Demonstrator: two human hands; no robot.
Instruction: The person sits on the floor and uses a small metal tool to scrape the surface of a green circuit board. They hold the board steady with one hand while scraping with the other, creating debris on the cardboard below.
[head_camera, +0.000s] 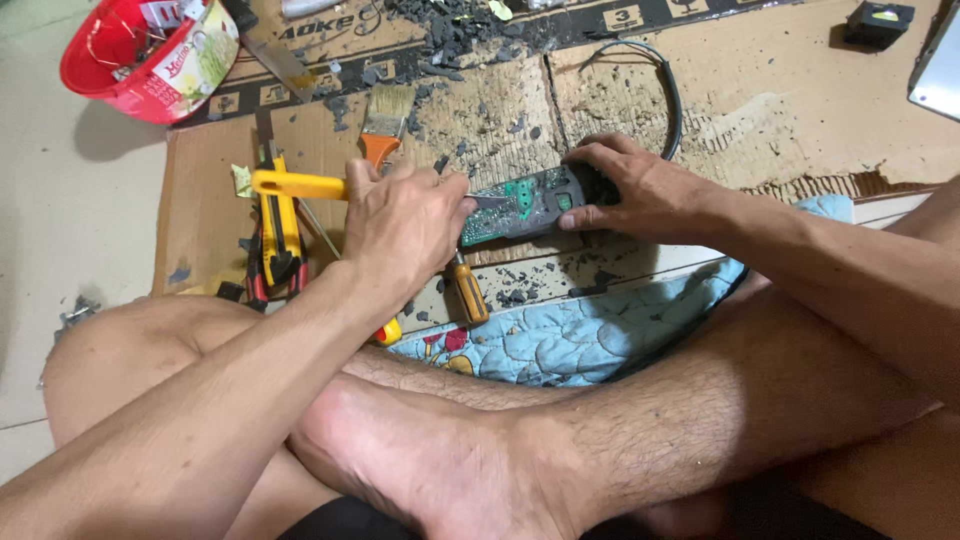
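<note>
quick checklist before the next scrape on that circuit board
1. Left hand grips the yellow-handled tool: ok.
2. Tool tip on the circuit board: ok, it meets the board's left end.
3. Right hand steadies the board: ok, pressing down on its right end.
4. Right fingers away from the tip: ok.
5. Cardboard under the work: ok, though strewn with dark debris.
6. Screwdriver out of the way: cannot tell, lies right beneath the left hand.

Circuit board (520, 205) on cardboard sheet (620, 90). Left of board: brush (383, 120), pliers (275, 240). Just below it: screwdriver (466, 290), quilt (580, 330). Far upper-left: bucket (150, 55). Behind board: cable (665, 90), debris.
</note>
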